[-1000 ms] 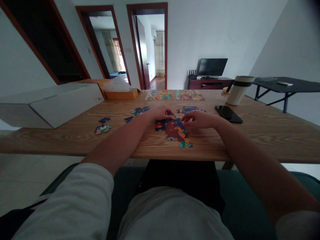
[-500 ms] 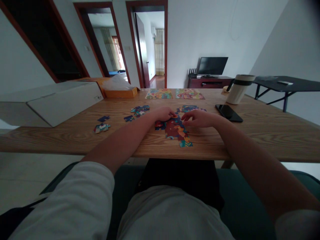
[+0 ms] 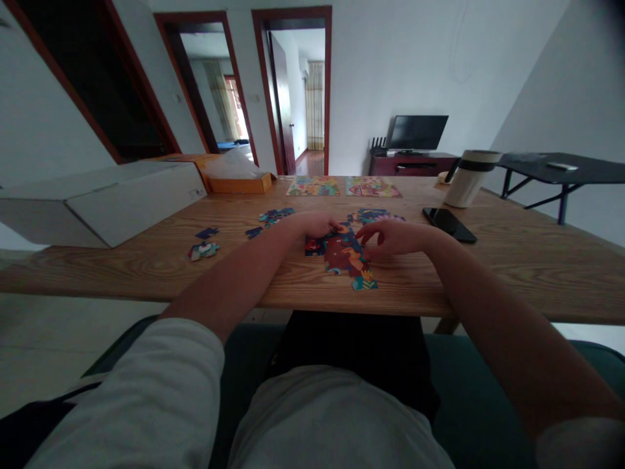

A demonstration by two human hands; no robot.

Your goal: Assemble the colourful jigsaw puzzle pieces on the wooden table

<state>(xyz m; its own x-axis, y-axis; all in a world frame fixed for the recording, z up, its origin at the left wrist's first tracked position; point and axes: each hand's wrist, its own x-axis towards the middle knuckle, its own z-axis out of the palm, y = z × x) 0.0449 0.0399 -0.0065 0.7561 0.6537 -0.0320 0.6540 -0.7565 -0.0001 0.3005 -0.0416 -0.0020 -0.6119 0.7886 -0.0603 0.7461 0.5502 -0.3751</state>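
Observation:
A partly joined jigsaw puzzle [image 3: 342, 251] with dark red, blue and orange parts lies flat near the table's front edge. My left hand [image 3: 321, 225] is closed at its upper left edge, with curled fingertips on a puzzle piece [image 3: 344, 228] at the top. Against the puzzle's right edge rests my right hand [image 3: 390, 236], its fingers bent and apart, with no piece visible in them. Behind the right hand lie more puzzle pieces [image 3: 371, 213]. Another group of pieces [image 3: 276, 215] is beyond my left forearm, which partly covers it.
Loose pieces [image 3: 204, 250] lie at the left, near a long white box [image 3: 146, 202] and an orange box [image 3: 239, 184]. Two picture sheets [image 3: 313, 186] lie at the back. A phone [image 3: 449, 225] and a cup [image 3: 469, 179] stand to the right on the wooden table [image 3: 527, 267].
The view has shifted slightly, so everything sits a little lower and further right. Both hands stay at the puzzle with only small finger movements.

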